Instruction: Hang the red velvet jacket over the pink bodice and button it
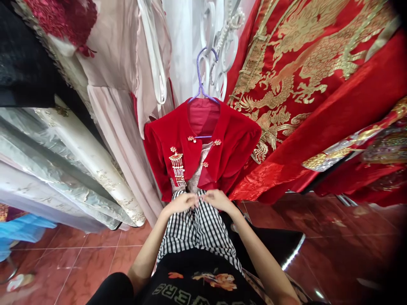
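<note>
A short red velvet jacket [235, 146] hangs in front of me on a purple hanger [199, 76]. Flower-shaped clasps [217, 142] sit along its front opening, and a gold brooch with beaded tassels [178, 167] is on its left side as I see it. Just below the jacket's hem, my left hand [183, 202] and my right hand [218, 200] almost meet at the fingertips. Both have their fingers curled in a pinch above my black-and-white checked trousers [203, 231]. Whatever lies between the fingers, if anything, is too small to make out.
The hanger hooks onto a white looped rack [208, 25] with pearl strings [227, 27]. Pale gowns [111, 84] crowd the left side. Red garments with gold dragon patterns [286, 67] fill the right. Red tiles [85, 258] cover the floor; a black surface [270, 245] stands beside my legs.
</note>
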Demonstrator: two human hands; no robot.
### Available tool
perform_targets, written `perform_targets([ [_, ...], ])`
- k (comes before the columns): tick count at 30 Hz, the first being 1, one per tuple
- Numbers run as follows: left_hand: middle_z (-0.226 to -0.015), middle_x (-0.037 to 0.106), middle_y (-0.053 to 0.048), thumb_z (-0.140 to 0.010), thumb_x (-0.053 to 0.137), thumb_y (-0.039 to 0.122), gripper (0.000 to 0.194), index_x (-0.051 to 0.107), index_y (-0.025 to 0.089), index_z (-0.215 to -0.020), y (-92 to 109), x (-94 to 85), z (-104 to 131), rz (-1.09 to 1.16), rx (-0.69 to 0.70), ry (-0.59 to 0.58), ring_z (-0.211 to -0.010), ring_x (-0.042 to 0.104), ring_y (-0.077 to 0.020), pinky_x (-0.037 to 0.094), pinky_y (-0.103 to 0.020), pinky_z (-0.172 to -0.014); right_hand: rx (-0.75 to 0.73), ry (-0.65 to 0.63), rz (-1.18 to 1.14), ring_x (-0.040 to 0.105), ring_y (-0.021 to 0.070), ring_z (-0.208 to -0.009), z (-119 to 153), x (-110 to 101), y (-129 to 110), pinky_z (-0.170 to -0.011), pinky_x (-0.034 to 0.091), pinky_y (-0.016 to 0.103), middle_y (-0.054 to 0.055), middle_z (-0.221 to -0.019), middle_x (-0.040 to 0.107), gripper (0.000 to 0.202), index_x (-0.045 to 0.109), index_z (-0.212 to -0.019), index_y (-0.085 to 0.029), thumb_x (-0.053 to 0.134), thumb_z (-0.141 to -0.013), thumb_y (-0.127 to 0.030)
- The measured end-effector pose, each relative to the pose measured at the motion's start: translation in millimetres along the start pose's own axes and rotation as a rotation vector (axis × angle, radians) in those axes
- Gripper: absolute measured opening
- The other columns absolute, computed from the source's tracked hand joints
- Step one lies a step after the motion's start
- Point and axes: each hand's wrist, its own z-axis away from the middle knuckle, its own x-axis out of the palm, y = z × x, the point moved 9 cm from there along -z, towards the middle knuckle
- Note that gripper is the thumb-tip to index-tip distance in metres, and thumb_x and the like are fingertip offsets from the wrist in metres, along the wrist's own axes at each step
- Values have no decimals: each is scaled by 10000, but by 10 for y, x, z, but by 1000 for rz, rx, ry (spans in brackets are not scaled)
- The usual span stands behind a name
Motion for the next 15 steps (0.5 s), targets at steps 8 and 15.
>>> perform_targets([
  [8,-1307,529,-188,-847,658,384,459,533,170,-1234,1532,-1002,-226,-264,491,1315,-1298,480,-303,368,-494,-1110,-489,1114,-62,607,200,-919,166,-1542,-1422,-855,549,369,91,-1047,596,263,568,-989,-216,635,-877,-444],
  [15,-1189,601,-190,-799,626,191,364,537,144,-1149,1411,-1271,-375,-393,495,1415,-1166,557,-301,409,-488,-1046,-541,862,-59,611,210,-1092,-146,-1545,-1537,-901,554,379,95,-1238,605,312,517,-1248,-261,531,-952,-360],
])
